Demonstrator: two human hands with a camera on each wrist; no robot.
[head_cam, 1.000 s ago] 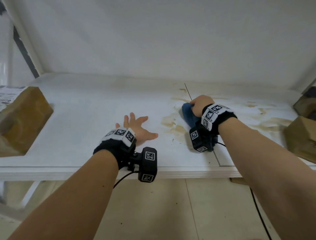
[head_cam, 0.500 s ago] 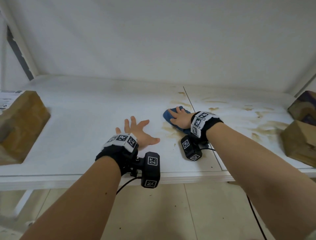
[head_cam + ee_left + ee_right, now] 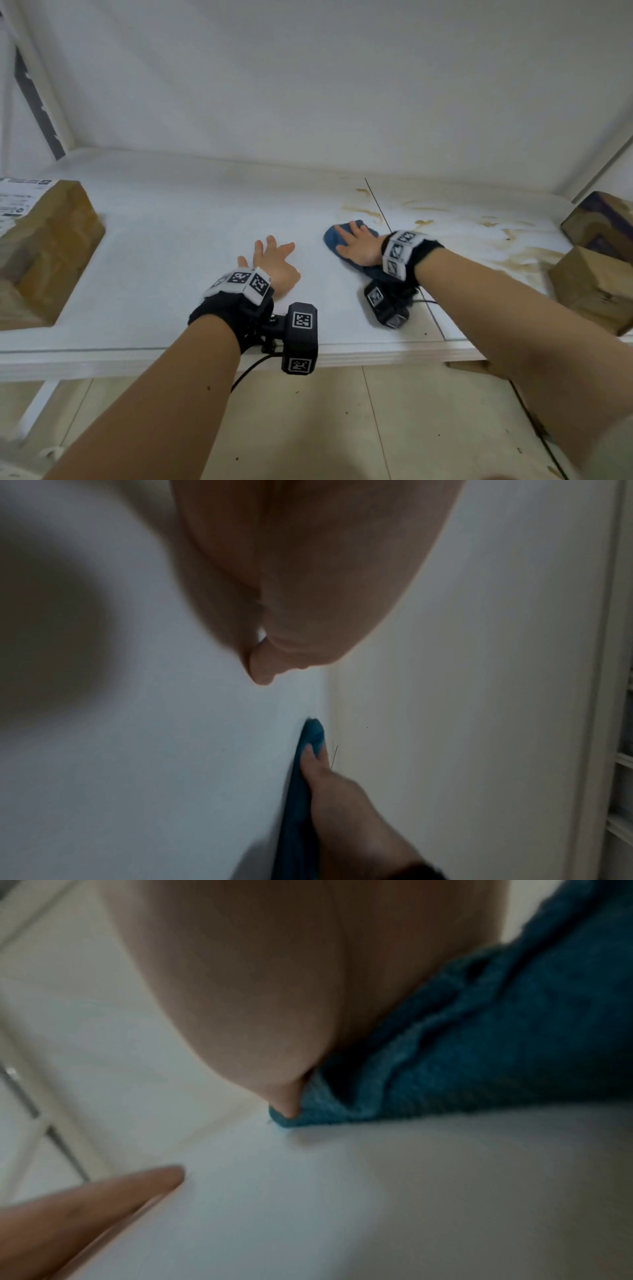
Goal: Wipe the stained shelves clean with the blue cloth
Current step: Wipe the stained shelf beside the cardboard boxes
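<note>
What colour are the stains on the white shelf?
The stains are yellowish brown, clearest in the head view, on the shelf.

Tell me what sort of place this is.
Probably a storeroom or stockroom: a wide white shelf board on a white metal frame, brown cardboard boxes stored at both ends, pale tiled floor below.

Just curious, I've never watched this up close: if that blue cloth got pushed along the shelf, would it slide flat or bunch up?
The blue cloth probably bunches: folds show beside the right hand flattening it. It looks soft, floppy and light.
</note>
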